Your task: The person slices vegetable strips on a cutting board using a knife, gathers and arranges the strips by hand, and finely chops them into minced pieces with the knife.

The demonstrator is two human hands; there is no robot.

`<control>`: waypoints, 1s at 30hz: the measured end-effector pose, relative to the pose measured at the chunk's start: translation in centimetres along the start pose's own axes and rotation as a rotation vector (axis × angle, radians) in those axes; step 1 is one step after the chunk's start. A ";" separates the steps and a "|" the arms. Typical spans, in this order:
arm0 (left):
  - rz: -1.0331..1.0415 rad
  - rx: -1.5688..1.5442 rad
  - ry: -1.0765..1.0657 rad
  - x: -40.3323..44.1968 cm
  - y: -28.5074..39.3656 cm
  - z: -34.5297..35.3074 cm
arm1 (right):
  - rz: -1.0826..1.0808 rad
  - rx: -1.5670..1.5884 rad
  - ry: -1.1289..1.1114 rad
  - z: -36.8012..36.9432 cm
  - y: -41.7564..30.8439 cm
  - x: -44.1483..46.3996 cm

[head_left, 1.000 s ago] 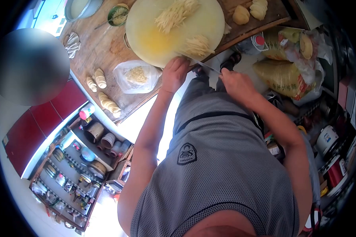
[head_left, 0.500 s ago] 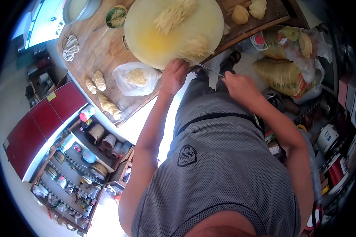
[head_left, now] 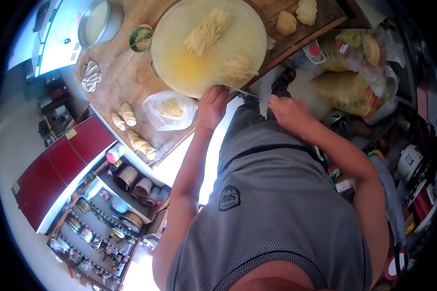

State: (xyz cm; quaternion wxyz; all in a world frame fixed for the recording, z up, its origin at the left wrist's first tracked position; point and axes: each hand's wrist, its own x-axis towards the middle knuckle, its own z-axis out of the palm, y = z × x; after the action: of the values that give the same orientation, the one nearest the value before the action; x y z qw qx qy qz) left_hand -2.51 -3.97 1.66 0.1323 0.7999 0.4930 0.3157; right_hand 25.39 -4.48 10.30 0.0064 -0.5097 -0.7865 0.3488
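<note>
**Evidently, the view tips while the hands hold their place**

Just now my feed has rolled: the left side of the wooden table sits lower in the frame than 0.5 s ago, yet the hands keep their spot against the board. I read that as head movement, with the handwork staying at the same stretch of edge.

At upper left I have a white cloth, a metal pot of pale liquid, 3 pale ridged pieces, a green bowl and a plastic bag of pale chopped bits. Near upper centre, the left hand rests at the near edge of the round board; I can't tell whether its fingers pinch anything. On the board lie 2 heaps of pale strips, the larger heap and, lower right, the smaller heap, neither visibly altered. The knife slants from beside the left fingertips to the right hand, wrapped around its handle. The 2 hands are apart. At upper right, a rounded piece lies beside a ridged piece.
</note>
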 end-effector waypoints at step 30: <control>-0.790 -0.549 -0.327 6.4 -1.5 -3.8 | -0.159 -0.094 0.255 -2.9 4.8 -3.3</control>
State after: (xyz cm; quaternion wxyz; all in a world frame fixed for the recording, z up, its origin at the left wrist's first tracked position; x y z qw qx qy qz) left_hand -3.99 1.97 6.19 0.5224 0.5272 0.6295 0.2300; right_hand 31.84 -4.44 10.98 0.1095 -0.4858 -0.8326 0.2424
